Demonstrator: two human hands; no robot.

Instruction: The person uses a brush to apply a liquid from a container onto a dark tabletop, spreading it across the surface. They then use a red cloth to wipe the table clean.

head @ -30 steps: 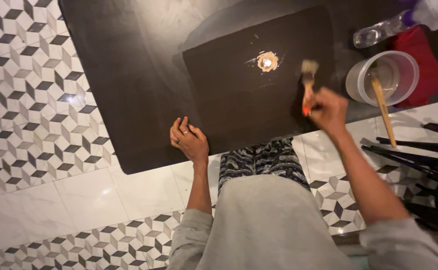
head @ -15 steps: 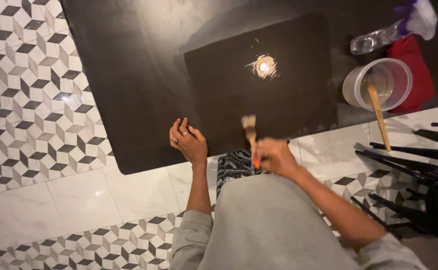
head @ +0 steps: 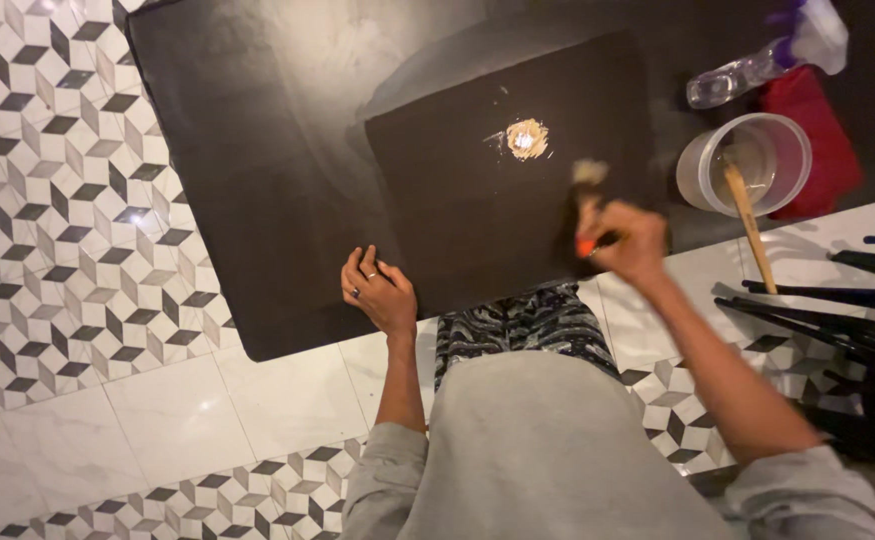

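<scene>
A dark rectangular panel (head: 457, 200) lies on a larger black sheet (head: 257, 180) on the tiled floor. A small patch of glossy tan liquid (head: 525, 139) sits on the panel's upper middle. My right hand (head: 625, 238) grips a paintbrush (head: 586, 200) with a wooden handle, an orange tip and pale bristles, and the bristles rest on the panel to the lower right of the patch. My left hand (head: 379, 290), with rings on its fingers, presses flat on the panel's near left corner.
A clear plastic cup (head: 744, 165) with a wooden stir stick (head: 747, 225) stands right of the panel. Behind it lie a red cloth (head: 819, 140) and a clear spray bottle (head: 747, 70). Black chair legs (head: 837, 300) lie at the right. Patterned tiles (head: 47, 220) surround the sheet.
My right hand swept the brush from the panel's right side down to its near edge, then back up and right toward the patch. My left hand stayed put.
</scene>
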